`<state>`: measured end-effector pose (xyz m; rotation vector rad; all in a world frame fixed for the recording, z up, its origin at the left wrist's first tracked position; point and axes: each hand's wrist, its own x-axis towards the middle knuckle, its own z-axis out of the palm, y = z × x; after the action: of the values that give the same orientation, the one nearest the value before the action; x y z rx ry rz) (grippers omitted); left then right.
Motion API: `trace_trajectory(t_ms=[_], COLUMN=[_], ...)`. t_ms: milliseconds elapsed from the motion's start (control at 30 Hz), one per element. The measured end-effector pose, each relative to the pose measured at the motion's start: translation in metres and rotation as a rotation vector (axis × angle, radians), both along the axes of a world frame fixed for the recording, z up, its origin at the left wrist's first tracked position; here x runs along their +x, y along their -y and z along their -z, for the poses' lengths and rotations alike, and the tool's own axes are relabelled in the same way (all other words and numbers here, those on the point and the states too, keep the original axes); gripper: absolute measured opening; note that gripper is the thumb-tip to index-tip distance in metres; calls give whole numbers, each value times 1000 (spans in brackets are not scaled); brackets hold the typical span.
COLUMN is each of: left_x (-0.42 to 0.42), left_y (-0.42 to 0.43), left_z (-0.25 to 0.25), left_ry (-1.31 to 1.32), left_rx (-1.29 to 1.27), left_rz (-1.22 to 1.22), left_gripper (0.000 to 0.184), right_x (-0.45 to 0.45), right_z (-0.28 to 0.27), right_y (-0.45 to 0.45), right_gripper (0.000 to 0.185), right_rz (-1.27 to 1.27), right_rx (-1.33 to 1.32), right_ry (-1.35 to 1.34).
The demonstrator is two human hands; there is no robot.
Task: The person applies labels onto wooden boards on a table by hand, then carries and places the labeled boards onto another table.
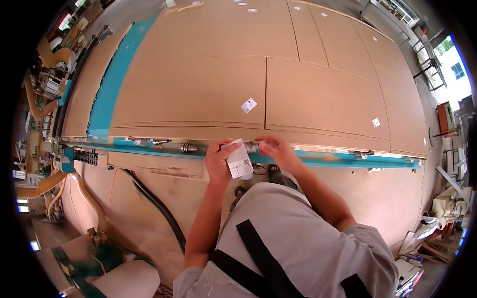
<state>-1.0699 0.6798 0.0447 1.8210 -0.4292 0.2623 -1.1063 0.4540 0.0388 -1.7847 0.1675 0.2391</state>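
Note:
My left hand [218, 158] is closed on a strip of white printed labels [239, 161], held in front of my body near the table's front edge. Just right of it is my right hand [277, 150], its fingers bent and partly blurred; whether they hold anything cannot be made out. Beyond both hands lies a large brown board [198, 89] with straight cut lines across it. One white label [249, 105] lies tilted on the board, and another label [375, 122] is farther right.
A teal rail [318, 161] with metal fittings [189, 147] runs along the board's front edge. A black hose [159, 208] crosses the floor at left. Machinery with ducts [37, 134] stands at far left. Smaller labels [253, 10] dot the board's far side.

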Motion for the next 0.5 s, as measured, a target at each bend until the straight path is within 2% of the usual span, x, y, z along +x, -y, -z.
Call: trace_trajectory(t_ms=[67, 133, 167, 233, 333, 367, 500], left_x=[-3, -5, -6, -7, -9, -9, -10], left_y=[-3, -3, -4, -3, 1, 3, 6], left_z=[14, 16, 16, 12, 17, 18, 17], left_ry=[15, 84, 80, 254, 223, 219, 217], left_rx=[33, 106, 106, 252, 134, 132, 190], left_rz=[-17, -25, -23, -25, -53, -39, -115], left_gripper=[24, 25, 25, 27, 28, 28, 22], right_x=[4, 2, -2, -9, -20, -22, -30], right_z=[5, -2, -6, -25, -34, -37, -14], right_y=[9, 3, -6, -16, -26, -27, -26], right_gripper=[42, 45, 49, 61, 65, 57, 44], right_rz=[-59, -124, -158, -255, -207, -187, -114], right_rx=[670, 673, 598, 379, 237, 233, 182], right_ry=[-173, -174, -140, -44, 14, 7, 73])
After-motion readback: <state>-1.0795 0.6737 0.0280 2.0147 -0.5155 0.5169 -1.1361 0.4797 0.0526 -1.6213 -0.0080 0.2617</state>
